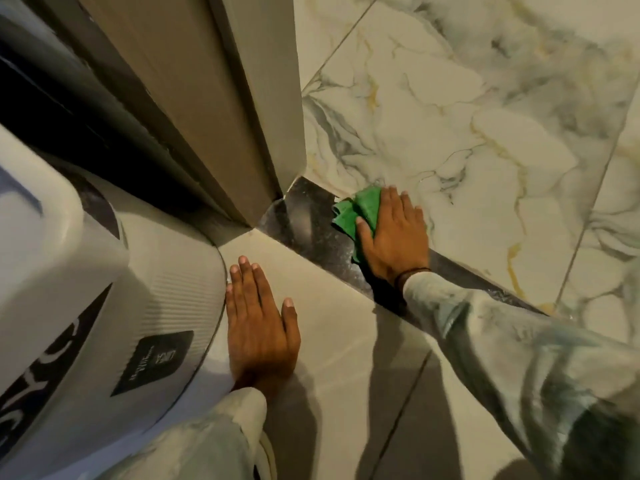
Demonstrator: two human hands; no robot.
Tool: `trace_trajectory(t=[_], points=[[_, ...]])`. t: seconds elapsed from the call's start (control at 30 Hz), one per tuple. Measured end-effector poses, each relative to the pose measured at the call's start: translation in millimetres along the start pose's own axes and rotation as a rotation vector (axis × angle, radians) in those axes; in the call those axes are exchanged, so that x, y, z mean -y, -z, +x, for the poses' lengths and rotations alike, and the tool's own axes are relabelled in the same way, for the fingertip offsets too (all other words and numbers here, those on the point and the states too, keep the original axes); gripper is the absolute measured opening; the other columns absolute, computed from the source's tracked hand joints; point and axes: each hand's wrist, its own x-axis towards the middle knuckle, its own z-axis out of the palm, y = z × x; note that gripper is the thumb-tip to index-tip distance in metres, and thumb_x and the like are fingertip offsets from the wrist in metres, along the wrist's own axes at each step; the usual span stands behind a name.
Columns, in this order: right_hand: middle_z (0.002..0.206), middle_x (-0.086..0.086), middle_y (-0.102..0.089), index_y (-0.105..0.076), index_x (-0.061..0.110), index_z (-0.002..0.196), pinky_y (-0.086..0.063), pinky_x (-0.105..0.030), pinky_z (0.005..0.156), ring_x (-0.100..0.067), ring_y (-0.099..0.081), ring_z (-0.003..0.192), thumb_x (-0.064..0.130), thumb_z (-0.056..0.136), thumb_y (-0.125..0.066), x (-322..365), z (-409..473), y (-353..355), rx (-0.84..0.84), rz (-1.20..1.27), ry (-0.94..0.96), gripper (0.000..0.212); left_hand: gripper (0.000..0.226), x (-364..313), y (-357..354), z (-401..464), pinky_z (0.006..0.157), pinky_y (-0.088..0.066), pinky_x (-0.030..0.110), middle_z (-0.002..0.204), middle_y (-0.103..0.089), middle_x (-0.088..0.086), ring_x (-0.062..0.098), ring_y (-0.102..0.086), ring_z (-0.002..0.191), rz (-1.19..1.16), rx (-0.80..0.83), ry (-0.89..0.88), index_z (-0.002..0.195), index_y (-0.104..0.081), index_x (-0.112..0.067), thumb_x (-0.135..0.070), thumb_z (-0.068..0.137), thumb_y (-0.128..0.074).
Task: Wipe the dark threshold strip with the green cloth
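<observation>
Cloth: crumpled green cloth (360, 209), soft, light, bunches easily; lies under flat right hand (394, 240), pressed onto dark speckled threshold strip (311, 223). Flat-palm hold judged best. Left hand (259, 323) spread, empty, on pale floor tile (346, 323).

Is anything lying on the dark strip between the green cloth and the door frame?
Nothing visible. The right hand presses the green cloth onto the threshold strip, and the strip is bare up to the door frame, only dusty.

The dark label (152, 362) on the white appliance (173, 299) bears print too blurred to read.
</observation>
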Motion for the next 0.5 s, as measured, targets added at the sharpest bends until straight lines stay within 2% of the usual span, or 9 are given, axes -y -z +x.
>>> trace_trajectory(t=[0.07, 0.13, 0.2, 0.23, 0.27, 0.37, 0.47, 0.5], points=[[0.169, -0.016, -0.019, -0.019, 0.006, 0.16, -0.012, -0.059, 0.125, -0.038, -0.016, 0.156, 0.054, 0.099, -0.029, 38, -1, -1, -0.033, 0.023, -0.06, 0.078, 0.078, 1, 0, 0, 0.133, -0.006, 0.048, 0.177, -0.005, 0.02, 0.037, -0.007, 0.164, 0.017, 0.029, 0.021, 0.167, -0.009, -0.001, -0.044, 0.104, -0.026], [0.17, -0.014, -0.016, -0.02, 0.007, 0.16, -0.009, -0.06, 0.125, -0.036, -0.012, 0.158, 0.053, 0.098, -0.03, 56, -28, -8, -0.014, 0.003, 0.178, 0.078, 0.078, 1, 0, -1, 0.133, -0.01, 0.052, 0.177, -0.006, 0.021, 0.039, -0.008, 0.164, 0.029, 0.028, 0.016, 0.167, -0.009, 0.0, -0.045, 0.105, -0.023], [0.172, -0.009, -0.011, -0.018, 0.011, 0.161, -0.01, -0.057, 0.125, -0.031, -0.007, 0.159, 0.052, 0.099, -0.032, 34, -68, -8, 0.045, -0.04, 0.425, 0.076, 0.079, 1, 3, 0, 0.132, -0.013, 0.054, 0.176, -0.009, 0.024, 0.041, -0.011, 0.163, 0.021, 0.031, 0.001, 0.166, -0.009, 0.001, -0.047, 0.106, -0.022], [0.172, -0.007, -0.01, -0.016, 0.013, 0.162, -0.01, -0.055, 0.126, -0.029, -0.005, 0.159, 0.052, 0.099, -0.033, 10, -82, -7, 0.048, -0.046, 0.455, 0.076, 0.079, -1, 5, 0, 0.132, -0.013, 0.054, 0.175, -0.009, 0.025, 0.042, -0.012, 0.162, 0.022, 0.04, 0.0, 0.166, -0.01, 0.002, -0.048, 0.106, -0.022], [0.172, -0.006, -0.009, -0.015, 0.015, 0.162, -0.009, -0.053, 0.127, -0.027, -0.005, 0.159, 0.052, 0.099, -0.034, -15, -91, -4, 0.042, -0.045, 0.418, 0.076, 0.08, -3, 6, 0, 0.132, -0.013, 0.054, 0.175, -0.01, 0.025, 0.043, -0.012, 0.162, 0.025, 0.048, 0.007, 0.166, -0.01, 0.002, -0.049, 0.106, -0.024], [0.172, -0.008, -0.012, -0.016, 0.012, 0.161, -0.009, -0.053, 0.127, -0.029, -0.008, 0.159, 0.053, 0.098, -0.033, -68, -84, 3, -0.024, -0.041, 0.13, 0.078, 0.082, -24, 7, -4, 0.132, -0.008, 0.051, 0.176, -0.008, 0.023, 0.043, -0.012, 0.163, 0.019, 0.064, 0.03, 0.167, -0.01, 0.0, -0.054, 0.106, -0.021], [0.17, -0.012, -0.017, -0.02, 0.007, 0.16, -0.007, -0.058, 0.126, -0.034, -0.011, 0.158, 0.053, 0.098, -0.032, -38, -60, -5, -0.087, 0.041, -0.194, 0.078, 0.081, -49, 2, -15, 0.132, -0.004, 0.048, 0.176, -0.007, 0.022, 0.041, -0.011, 0.163, 0.005, 0.071, 0.05, 0.166, -0.01, 0.001, -0.053, 0.106, -0.02], [0.17, -0.012, -0.017, -0.02, 0.007, 0.16, -0.006, -0.058, 0.126, -0.034, -0.011, 0.158, 0.052, 0.098, -0.033, -22, -61, -5, -0.104, 0.055, -0.224, 0.078, 0.081, -53, 0, -17, 0.133, -0.005, 0.048, 0.176, -0.008, 0.023, 0.041, -0.011, 0.163, 0.015, 0.066, 0.057, 0.166, -0.011, 0.002, -0.051, 0.106, -0.021]])
